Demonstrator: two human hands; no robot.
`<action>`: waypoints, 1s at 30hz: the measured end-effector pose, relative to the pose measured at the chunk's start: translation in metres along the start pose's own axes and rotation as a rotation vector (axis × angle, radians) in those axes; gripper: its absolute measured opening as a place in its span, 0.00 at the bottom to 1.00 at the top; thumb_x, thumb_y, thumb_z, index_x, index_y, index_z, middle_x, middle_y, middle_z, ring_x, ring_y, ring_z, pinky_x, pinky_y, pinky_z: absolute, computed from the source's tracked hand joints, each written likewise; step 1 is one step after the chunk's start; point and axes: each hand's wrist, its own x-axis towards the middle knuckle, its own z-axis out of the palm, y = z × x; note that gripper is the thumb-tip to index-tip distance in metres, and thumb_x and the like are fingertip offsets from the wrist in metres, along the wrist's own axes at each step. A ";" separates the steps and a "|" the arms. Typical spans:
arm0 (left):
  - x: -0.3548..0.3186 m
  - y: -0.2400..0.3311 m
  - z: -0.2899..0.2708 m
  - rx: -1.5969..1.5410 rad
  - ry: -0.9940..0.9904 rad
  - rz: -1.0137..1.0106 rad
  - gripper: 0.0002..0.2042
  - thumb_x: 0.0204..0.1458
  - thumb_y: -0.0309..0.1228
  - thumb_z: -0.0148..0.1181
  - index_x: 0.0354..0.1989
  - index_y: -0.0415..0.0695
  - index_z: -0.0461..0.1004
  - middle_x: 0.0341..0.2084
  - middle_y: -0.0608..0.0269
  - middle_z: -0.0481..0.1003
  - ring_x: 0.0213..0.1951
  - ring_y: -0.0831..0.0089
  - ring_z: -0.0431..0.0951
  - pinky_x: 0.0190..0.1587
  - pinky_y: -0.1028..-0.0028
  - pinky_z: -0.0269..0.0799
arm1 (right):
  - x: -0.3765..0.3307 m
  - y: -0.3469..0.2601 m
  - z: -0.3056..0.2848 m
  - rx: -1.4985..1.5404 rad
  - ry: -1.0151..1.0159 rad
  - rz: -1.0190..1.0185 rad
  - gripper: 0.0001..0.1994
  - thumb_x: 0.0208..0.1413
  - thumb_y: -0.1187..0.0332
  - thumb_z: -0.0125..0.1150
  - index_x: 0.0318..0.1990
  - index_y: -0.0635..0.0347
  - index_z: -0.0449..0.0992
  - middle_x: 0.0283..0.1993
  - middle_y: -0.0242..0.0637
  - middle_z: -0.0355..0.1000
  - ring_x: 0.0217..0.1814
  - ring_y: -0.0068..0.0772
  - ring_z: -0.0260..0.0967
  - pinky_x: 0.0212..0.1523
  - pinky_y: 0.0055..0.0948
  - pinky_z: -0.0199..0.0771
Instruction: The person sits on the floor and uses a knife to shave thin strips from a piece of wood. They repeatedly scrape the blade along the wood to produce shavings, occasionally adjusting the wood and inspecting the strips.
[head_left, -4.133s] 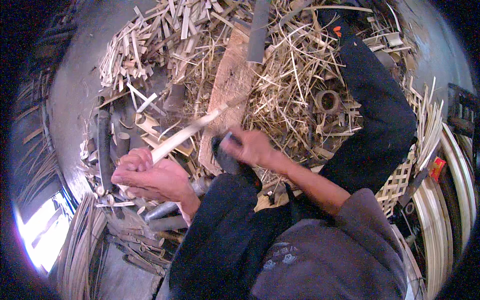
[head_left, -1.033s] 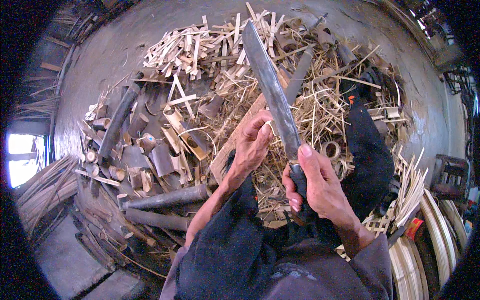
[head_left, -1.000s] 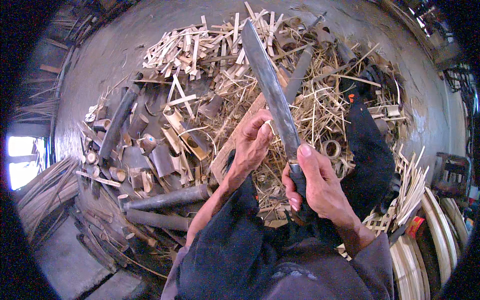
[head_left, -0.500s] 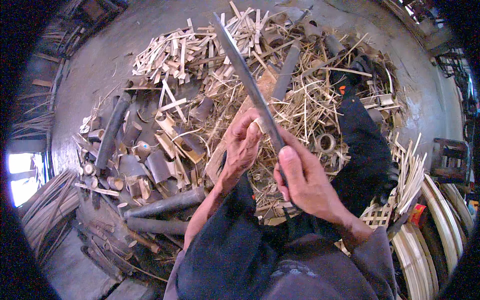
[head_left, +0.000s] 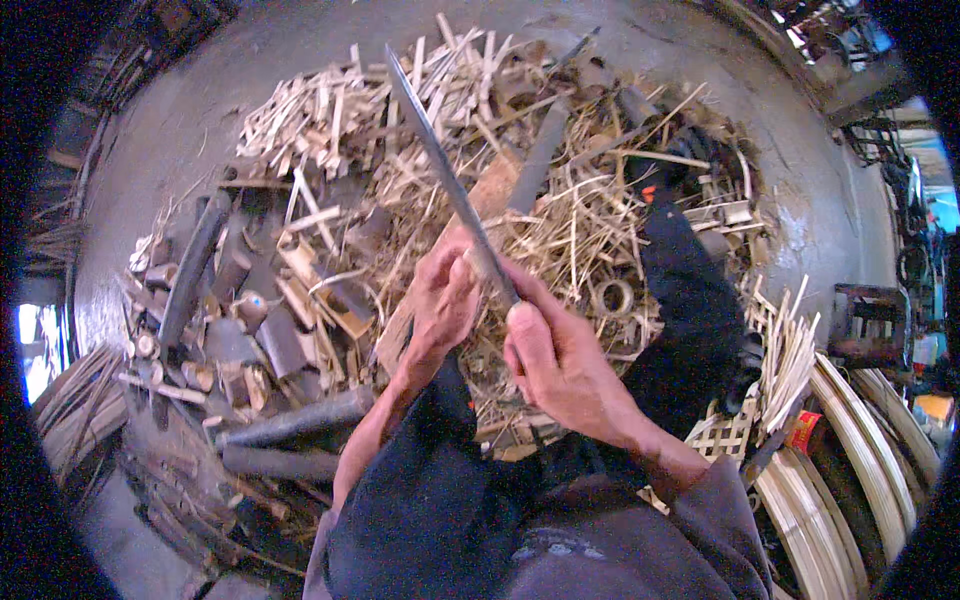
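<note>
My right hand (head_left: 568, 368) is closed round the handle end of a long knife (head_left: 436, 152), its thumb lying along the top. The dark, narrow blade slants up and to the left, tip pointing away from me. Beside the blade's lower part, my left hand (head_left: 446, 302) is closed in a pinch on a small pale piece of bamboo (head_left: 473, 262), mostly hidden by fingers and blade. Both hands are above a wooden board (head_left: 496, 188) that lies slanting among shavings (head_left: 580, 225). My dark-clad right leg (head_left: 690, 290) stretches forward on the right.
A heap of pale split bamboo sticks (head_left: 310, 120) lies at the far left. Bamboo offcuts (head_left: 280, 340) and dark lengths of bamboo (head_left: 300, 415) cover the near left. Bundled strips (head_left: 790, 360) and long curved slats (head_left: 865, 430) stand at the right. Another blade (head_left: 580, 45) lies far off.
The whole scene has shifted left in view as my head turned slightly right. The knife and both hands keep nearly the same pose, the blade still beside the left fingers.
</note>
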 end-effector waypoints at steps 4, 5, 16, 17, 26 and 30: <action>0.000 0.012 -0.001 -0.108 -0.077 -0.003 0.21 0.56 0.49 0.55 0.30 0.39 0.71 0.29 0.68 0.69 0.33 0.79 0.66 0.37 0.76 0.63 | -0.010 -0.003 0.004 -0.026 0.043 -0.122 0.24 0.67 0.61 0.39 0.68 0.51 0.51 0.20 0.24 0.58 0.20 0.14 0.54 0.21 0.19 0.58; 0.005 0.020 0.001 -0.158 -0.088 0.050 0.21 0.55 0.49 0.56 0.30 0.40 0.71 0.30 0.68 0.69 0.34 0.78 0.66 0.38 0.75 0.62 | -0.014 -0.004 0.004 -0.077 0.052 -0.212 0.24 0.66 0.61 0.39 0.68 0.51 0.51 0.20 0.23 0.59 0.19 0.14 0.54 0.21 0.19 0.58; -0.040 0.012 -0.027 0.104 0.154 -0.206 0.23 0.56 0.49 0.53 0.45 0.38 0.68 0.39 0.59 0.69 0.41 0.72 0.68 0.47 0.71 0.62 | 0.000 0.023 0.022 -0.225 0.111 -0.147 0.23 0.64 0.56 0.43 0.63 0.57 0.58 0.20 0.38 0.65 0.22 0.34 0.64 0.27 0.33 0.65; -0.040 0.011 -0.028 0.267 0.235 -0.287 0.26 0.57 0.52 0.49 0.47 0.37 0.66 0.41 0.58 0.69 0.41 0.70 0.68 0.49 0.71 0.62 | 0.006 0.035 0.021 -0.245 0.116 -0.069 0.22 0.64 0.56 0.43 0.61 0.57 0.59 0.21 0.41 0.66 0.22 0.39 0.67 0.28 0.36 0.66; -0.045 0.063 -0.031 1.024 0.375 0.062 0.21 0.61 0.41 0.41 0.22 0.38 0.68 0.12 0.61 0.67 0.15 0.72 0.68 0.20 0.72 0.61 | 0.049 0.143 0.053 -0.439 0.169 -0.093 0.17 0.61 0.55 0.49 0.43 0.63 0.67 0.32 0.54 0.73 0.32 0.60 0.71 0.32 0.49 0.71; -0.049 0.090 -0.041 1.032 0.430 -0.144 0.19 0.64 0.40 0.40 0.29 0.37 0.70 0.18 0.61 0.71 0.19 0.76 0.67 0.24 0.74 0.61 | 0.085 0.239 0.026 -0.340 0.184 0.058 0.29 0.62 0.46 0.39 0.50 0.70 0.65 0.36 0.64 0.72 0.41 0.64 0.71 0.42 0.55 0.70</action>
